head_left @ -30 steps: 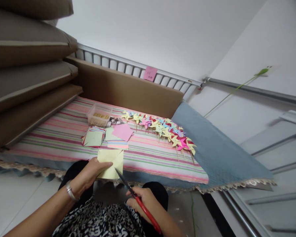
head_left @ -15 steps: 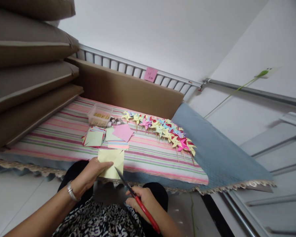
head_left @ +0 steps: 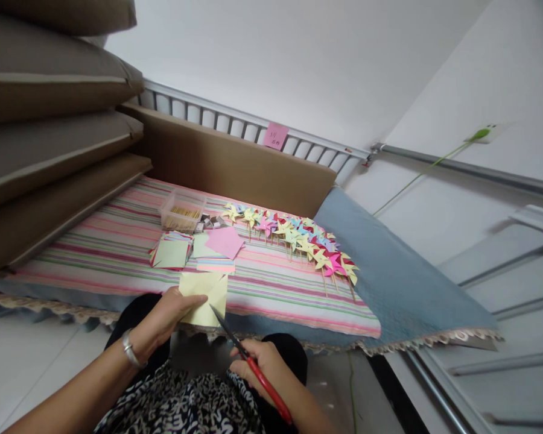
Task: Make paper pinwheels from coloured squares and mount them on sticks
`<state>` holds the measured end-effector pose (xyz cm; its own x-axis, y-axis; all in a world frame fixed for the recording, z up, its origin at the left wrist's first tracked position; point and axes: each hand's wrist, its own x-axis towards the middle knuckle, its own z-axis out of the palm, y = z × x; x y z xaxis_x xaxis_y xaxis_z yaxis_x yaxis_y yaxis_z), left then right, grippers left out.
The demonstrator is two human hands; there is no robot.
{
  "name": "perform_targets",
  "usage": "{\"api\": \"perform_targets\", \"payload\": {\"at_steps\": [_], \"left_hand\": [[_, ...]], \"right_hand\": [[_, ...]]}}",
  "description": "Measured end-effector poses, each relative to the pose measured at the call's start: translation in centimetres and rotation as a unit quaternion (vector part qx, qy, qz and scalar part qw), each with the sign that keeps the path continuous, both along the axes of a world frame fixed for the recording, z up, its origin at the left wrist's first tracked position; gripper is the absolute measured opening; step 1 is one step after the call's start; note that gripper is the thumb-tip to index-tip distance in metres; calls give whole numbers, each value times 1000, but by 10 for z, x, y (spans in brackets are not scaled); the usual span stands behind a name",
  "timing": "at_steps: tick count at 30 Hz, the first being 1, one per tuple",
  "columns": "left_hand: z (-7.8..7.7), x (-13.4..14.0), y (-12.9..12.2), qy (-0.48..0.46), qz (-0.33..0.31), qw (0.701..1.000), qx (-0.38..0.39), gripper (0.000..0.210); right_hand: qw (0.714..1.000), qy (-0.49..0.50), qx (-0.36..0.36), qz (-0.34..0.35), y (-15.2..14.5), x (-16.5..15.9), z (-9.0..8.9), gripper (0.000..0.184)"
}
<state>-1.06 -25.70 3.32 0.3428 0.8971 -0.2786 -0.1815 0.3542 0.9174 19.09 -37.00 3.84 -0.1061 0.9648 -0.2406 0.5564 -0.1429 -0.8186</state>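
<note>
Two hands, one yellow paper, one pair of scissors.
The right hand [head_left: 268,363] is wrapped around the red handles of the scissors [head_left: 268,383], and the blades point up at the paper's low right corner. The left hand [head_left: 175,307], apart from it, pinches the yellow paper [head_left: 208,284] with its thumb on top. The paper is up over the near edge of the striped cloth [head_left: 131,259]. Past it sit a pile of paper squares [head_left: 172,253] and a pink sheet [head_left: 226,242]. Behind them is a clear tub [head_left: 181,221] of sticks. To the right lie lots of pinwheels [head_left: 305,243]. Farther back stand a brown board [head_left: 230,163] and a rail with a pink note [head_left: 276,136].
</note>
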Motion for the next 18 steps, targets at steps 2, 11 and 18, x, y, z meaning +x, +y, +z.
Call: {"api": "perform_targets", "payload": {"at_steps": [2,11,18], "left_hand": [[-1,0,0,1,0,1000,1,40],[7,2,-1,-5,0,1000,-15,42],[2,-5,1,-5,-18,1000,-7,37]], "right_hand": [[1000,0,2,3,0,0,0,12],[1000,-5,-10,5,1,-2,9,11],[996,-53,42,54,-3,10,6,12]]}}
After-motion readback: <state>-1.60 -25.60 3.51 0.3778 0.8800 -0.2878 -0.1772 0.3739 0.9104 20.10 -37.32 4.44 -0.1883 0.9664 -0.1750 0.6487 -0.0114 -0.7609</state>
